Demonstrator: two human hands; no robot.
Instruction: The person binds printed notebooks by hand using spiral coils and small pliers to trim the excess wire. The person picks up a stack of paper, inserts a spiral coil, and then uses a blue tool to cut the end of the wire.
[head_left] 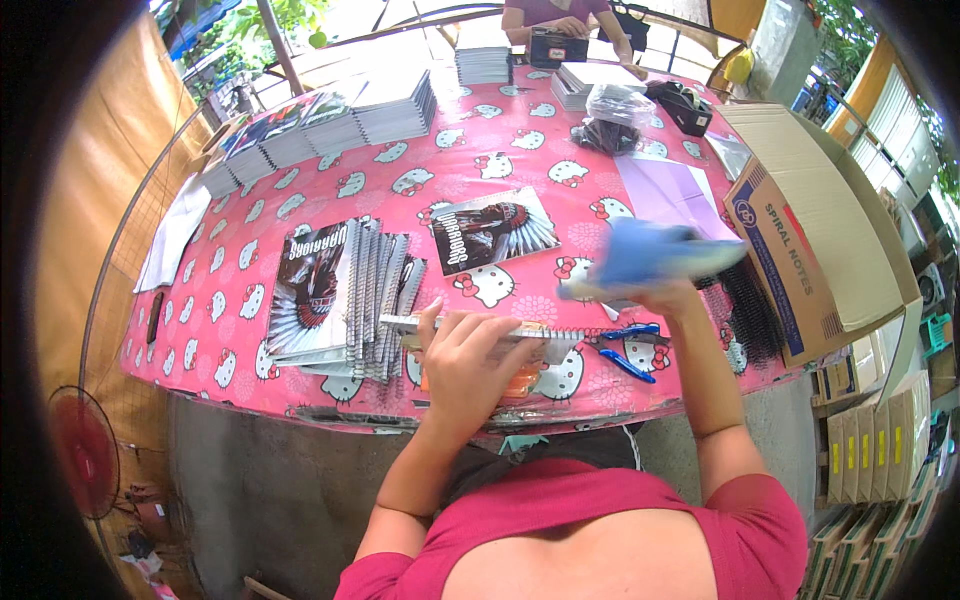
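Observation:
My left hand (pixel 470 350) is closed round a spiral notebook (pixel 555 332), which stands on edge near the table's front, its coil reaching to the right. My right hand (pixel 660 298) is raised to the right of it, closed on a blue and pale object (pixel 655 252) smeared by motion, so its kind cannot be told. Below that hand, blue-handled pliers (pixel 632 368) lie on the table by the coil's end. Left of my left hand is an overlapping pile of spiral notebooks (pixel 318 290) with dark covers. One dark printed cover or notebook (pixel 495 230) lies flat beyond my hands.
A pink patterned cloth (pixel 400 215) covers the table. Black spiral coils (pixel 752 310) lie beside an open cardboard box (pixel 800 230) at right. Stacked notebooks (pixel 340 115) line the far left. Purple sheets (pixel 665 185) lie at right. Across the table, a person (pixel 565 22) handles a black box.

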